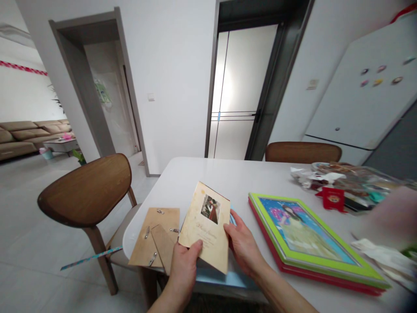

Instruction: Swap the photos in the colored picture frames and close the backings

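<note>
A cream printed card (208, 234) with a small picture and script lettering is held up above the near table edge. My left hand (187, 263) grips its lower left edge, thumb on the front. My right hand (243, 241) closes on its right edge. Behind and below the card lies something light blue (224, 278), mostly hidden. To the left rests a brown frame backing board (143, 248) with metal clips and a stand leg (162, 243). On the right, a lime-green picture frame (293, 252) showing a figure in a pale dress lies on a red one (265, 232).
The white table (195, 169) carries plastic bags (312, 178), a red packet (334, 199) and white tissue (381, 256) at the right. A wooden chair (94, 187) stands at the left, another (302, 152) behind. A patterned blue strip (91, 258) juts out past the left table edge.
</note>
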`<state>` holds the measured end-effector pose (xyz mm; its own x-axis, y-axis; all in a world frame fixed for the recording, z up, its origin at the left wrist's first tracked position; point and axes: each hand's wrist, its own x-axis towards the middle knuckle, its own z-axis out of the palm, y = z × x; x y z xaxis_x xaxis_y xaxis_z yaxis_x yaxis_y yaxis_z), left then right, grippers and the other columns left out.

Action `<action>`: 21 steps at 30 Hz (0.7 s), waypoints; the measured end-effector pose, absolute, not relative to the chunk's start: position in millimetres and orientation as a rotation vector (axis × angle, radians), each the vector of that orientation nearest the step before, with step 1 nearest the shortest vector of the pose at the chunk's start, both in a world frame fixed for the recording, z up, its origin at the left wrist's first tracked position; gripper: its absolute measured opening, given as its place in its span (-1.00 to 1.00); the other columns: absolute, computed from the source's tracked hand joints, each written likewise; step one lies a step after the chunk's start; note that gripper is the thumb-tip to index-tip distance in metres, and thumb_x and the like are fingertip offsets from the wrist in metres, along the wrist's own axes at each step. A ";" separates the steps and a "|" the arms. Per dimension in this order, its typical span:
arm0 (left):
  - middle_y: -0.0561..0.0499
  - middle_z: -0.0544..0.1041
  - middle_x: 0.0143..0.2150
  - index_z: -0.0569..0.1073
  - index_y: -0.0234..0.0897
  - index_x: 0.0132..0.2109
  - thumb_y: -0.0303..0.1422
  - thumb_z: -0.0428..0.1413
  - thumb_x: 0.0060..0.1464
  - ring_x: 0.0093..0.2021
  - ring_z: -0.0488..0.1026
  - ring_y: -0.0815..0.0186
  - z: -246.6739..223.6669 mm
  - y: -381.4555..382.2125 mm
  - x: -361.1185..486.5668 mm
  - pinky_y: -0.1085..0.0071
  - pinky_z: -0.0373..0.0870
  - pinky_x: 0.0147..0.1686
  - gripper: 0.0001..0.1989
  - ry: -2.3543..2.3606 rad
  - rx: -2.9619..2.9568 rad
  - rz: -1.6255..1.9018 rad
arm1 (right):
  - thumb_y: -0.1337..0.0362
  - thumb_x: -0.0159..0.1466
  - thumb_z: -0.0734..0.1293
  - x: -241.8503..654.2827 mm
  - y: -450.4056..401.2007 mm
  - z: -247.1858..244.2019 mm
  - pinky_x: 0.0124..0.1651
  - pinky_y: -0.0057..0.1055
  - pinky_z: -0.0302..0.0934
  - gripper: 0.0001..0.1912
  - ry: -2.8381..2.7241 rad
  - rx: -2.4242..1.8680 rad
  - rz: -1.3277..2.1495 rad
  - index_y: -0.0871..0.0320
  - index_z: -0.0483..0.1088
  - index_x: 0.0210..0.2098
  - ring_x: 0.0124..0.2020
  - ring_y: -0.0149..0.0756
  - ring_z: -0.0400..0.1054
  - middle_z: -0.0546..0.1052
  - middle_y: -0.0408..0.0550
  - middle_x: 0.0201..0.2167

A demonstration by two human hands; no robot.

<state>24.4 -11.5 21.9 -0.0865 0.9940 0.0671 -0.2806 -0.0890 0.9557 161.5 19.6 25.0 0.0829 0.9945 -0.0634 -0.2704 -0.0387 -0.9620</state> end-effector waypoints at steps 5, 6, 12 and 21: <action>-0.15 0.43 -0.12 0.28 -0.38 -0.06 -0.40 0.03 -0.14 -0.12 0.38 0.21 11.5 -8.5 9.6 0.24 0.25 -0.07 -0.59 1.194 1.149 1.424 | 0.40 0.00 0.16 195.2 26.1 20.8 -0.66 -0.55 0.09 -0.38 -1.057 -1.367 1.232 0.23 0.01 0.09 -0.70 -0.44 0.25 0.43 -0.22 -0.63; -0.14 0.43 -0.12 0.32 -0.36 -0.10 -0.43 0.04 -0.16 -0.10 0.36 0.21 10.9 -9.8 7.0 0.23 0.21 -0.03 -0.62 1.217 1.221 1.390 | 0.41 -0.01 0.15 199.1 27.8 18.8 -0.68 -0.57 0.06 -0.38 -1.097 -1.417 1.200 0.25 0.03 0.08 -0.73 -0.45 0.22 0.40 -0.24 -0.66; -0.17 0.34 0.02 0.36 -0.32 -0.10 -0.53 0.01 -0.15 0.03 0.24 0.18 4.3 -25.2 8.7 0.17 0.14 0.04 -0.63 1.336 1.972 1.024 | 0.44 0.01 0.11 197.3 35.6 14.2 -0.69 -0.60 -0.01 -0.43 -1.226 -1.516 1.053 0.36 0.07 0.06 -0.72 -0.48 0.17 0.30 -0.27 -0.73; -0.23 0.30 0.04 0.31 -0.38 -0.07 -0.48 -0.03 -0.05 0.05 0.23 0.17 7.2 -26.2 10.3 0.13 0.18 0.02 -0.67 1.419 2.288 0.790 | 0.41 0.03 0.10 198.6 44.6 13.6 -0.61 -0.55 0.02 -0.54 -1.462 -1.620 0.889 0.30 0.22 -0.05 -0.65 -0.41 0.23 0.37 -0.19 -0.66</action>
<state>10.3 -26.2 7.2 0.3484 0.8948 0.2792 0.7092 -0.4464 0.5457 198.6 44.6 13.6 0.0994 0.9950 -0.0040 0.4615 -0.0496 -0.8857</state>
